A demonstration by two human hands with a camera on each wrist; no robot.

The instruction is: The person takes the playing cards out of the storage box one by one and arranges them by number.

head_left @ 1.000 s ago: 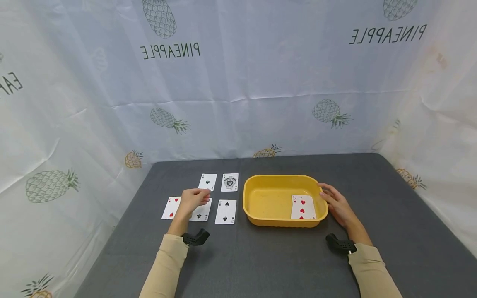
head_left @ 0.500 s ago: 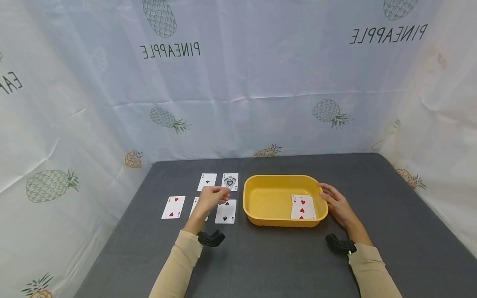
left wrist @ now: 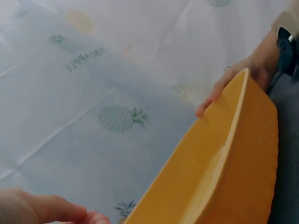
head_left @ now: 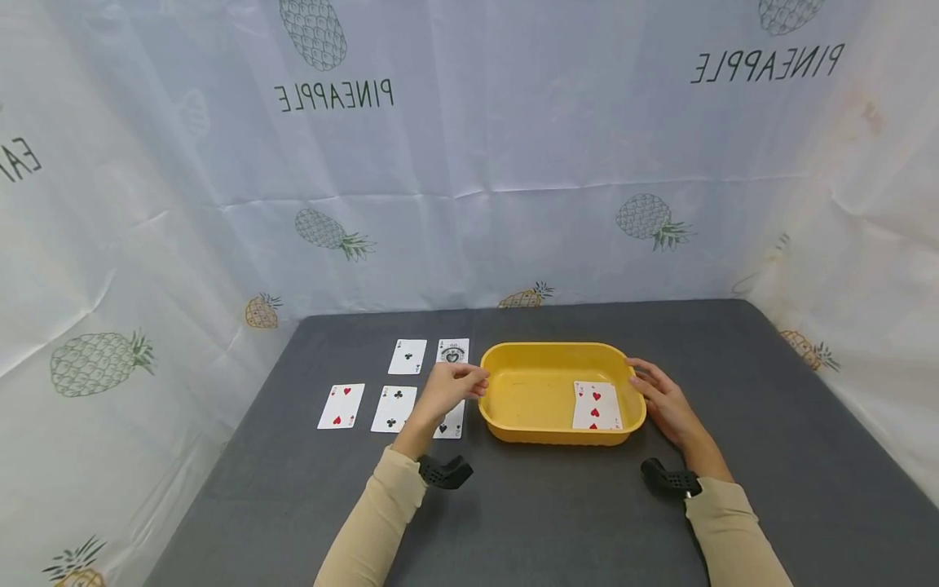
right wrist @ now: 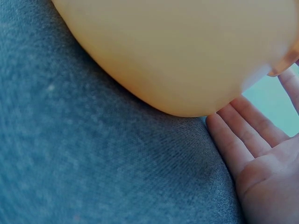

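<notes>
Three playing cards (head_left: 341, 406) already lie flat in the nearer row on grey woven cloth (head_left: 543, 514); the left hand (head_left: 446, 390), loosely bent and showing no card, covers part of one. Straightened fingers of the right hand (head_left: 666, 406) touch the smooth, rounded yellow tray (head_left: 557, 436), where a hearts card (head_left: 588, 408) suggests laying-out is unfinished, two thin aces (head_left: 407, 360) lying beyond.

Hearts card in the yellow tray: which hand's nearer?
Right. The right hand touches the tray at the end where the card lies; the left hand is by the opposite end.
</notes>
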